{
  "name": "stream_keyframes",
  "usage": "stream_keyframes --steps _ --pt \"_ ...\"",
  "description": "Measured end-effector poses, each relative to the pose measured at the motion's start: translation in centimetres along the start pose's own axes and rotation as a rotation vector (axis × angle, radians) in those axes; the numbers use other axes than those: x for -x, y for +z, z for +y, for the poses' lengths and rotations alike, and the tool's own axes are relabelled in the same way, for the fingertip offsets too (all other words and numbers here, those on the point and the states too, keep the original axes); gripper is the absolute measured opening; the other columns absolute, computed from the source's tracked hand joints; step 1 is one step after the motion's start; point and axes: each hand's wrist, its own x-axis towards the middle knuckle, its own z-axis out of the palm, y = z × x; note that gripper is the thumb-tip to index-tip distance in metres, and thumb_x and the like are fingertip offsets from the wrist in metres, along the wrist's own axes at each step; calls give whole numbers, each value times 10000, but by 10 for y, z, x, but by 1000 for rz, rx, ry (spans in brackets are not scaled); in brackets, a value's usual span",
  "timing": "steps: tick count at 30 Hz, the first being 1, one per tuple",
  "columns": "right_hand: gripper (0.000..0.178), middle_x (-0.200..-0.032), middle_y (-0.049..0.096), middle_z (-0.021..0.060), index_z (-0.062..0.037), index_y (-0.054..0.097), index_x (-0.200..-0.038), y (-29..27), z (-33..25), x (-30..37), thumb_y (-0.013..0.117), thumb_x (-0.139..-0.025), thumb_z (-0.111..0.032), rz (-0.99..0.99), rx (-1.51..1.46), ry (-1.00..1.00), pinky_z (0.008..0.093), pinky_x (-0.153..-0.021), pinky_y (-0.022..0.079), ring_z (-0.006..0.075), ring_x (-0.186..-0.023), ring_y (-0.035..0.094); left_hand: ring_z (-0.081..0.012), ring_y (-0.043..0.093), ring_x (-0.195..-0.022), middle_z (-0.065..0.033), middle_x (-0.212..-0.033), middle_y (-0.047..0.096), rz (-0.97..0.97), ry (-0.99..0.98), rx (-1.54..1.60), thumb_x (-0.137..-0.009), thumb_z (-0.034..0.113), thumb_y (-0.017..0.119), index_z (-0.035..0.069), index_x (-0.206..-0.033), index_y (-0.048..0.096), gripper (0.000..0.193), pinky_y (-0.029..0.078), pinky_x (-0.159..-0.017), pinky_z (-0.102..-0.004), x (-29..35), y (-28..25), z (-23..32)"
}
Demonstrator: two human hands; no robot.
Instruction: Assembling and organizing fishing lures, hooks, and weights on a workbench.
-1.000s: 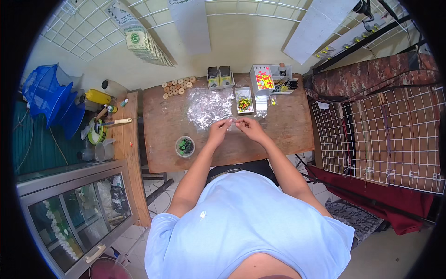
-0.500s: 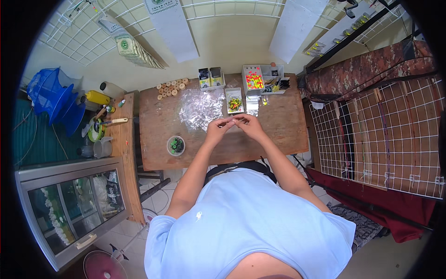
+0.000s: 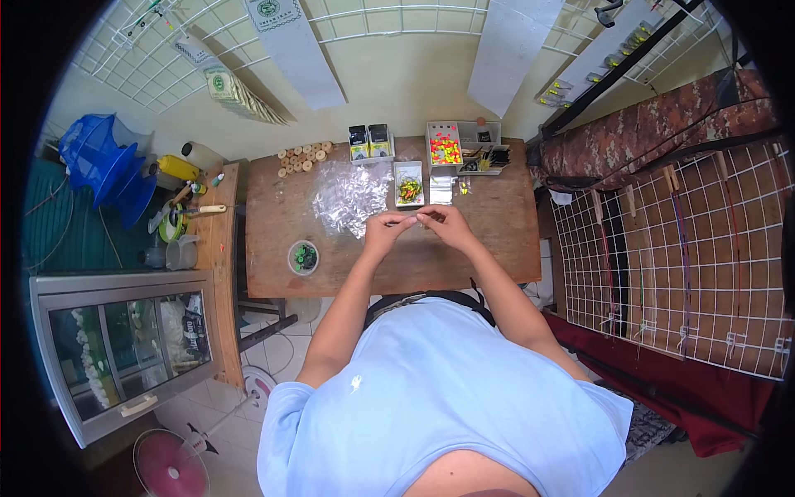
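Observation:
My left hand [image 3: 386, 231] and my right hand [image 3: 445, 226] meet fingertip to fingertip above the middle of the wooden table [image 3: 480, 244]. Both are closed in a pinch, and whatever lies between the fingertips is too small to make out. Just beyond them stands a small white tray [image 3: 397, 184] with yellow, red and dark fishing-tackle pieces [image 3: 410, 190] in it. A pile of small clear plastic bags [image 3: 352, 199] spreads left of the tray. Right of the tray lies a stack of small silvery-white packets [image 3: 440, 190], with a few tiny yellow pieces [image 3: 464, 185] beside it.
At the table's back are wooden spools [image 3: 302, 157], a holder with black-and-yellow packs [image 3: 369, 143], a box of pink and yellow pieces [image 3: 444, 145] and a grey organizer [image 3: 489, 157]. A tub with green pieces [image 3: 304, 258] sits front left. A glass-door cabinet [image 3: 124, 356] stands left.
The view has tilted slightly, so the table and its things appear shifted a little left. My hands stay pinched together in nearly the same place.

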Motion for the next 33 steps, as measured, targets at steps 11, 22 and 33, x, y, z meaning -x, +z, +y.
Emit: stream_keyframes --steps 11,22,33 --pt "199 -804 636 10 -23 652 -1020 -18 6 -2 621 -926 -196 -13 36 -25 241 -643 458 85 -692 571 -123 633 -849 -90 -928 705 7 -23 -26 -802 155 771 7 -872 733 167 484 -772 -244 -4 15 5" --pt "204 -846 653 1 -32 672 -1006 -31 -2 -5 673 -889 -199 -33 73 12 246 -667 455 73 -742 541 -131 637 -891 -77 -976 705 -31 62 -152 -822 176 752 21 -934 732 192 480 -793 -255 -14 17 11" --pt "184 -858 682 32 -54 704 -1010 -45 9 -27 669 -877 -177 -60 152 -28 260 -672 470 91 -711 560 -140 627 -902 -58 -982 704 -77 -10 -190 -750 292 810 65 -1005 724 352 468 -796 -283 -36 24 13"
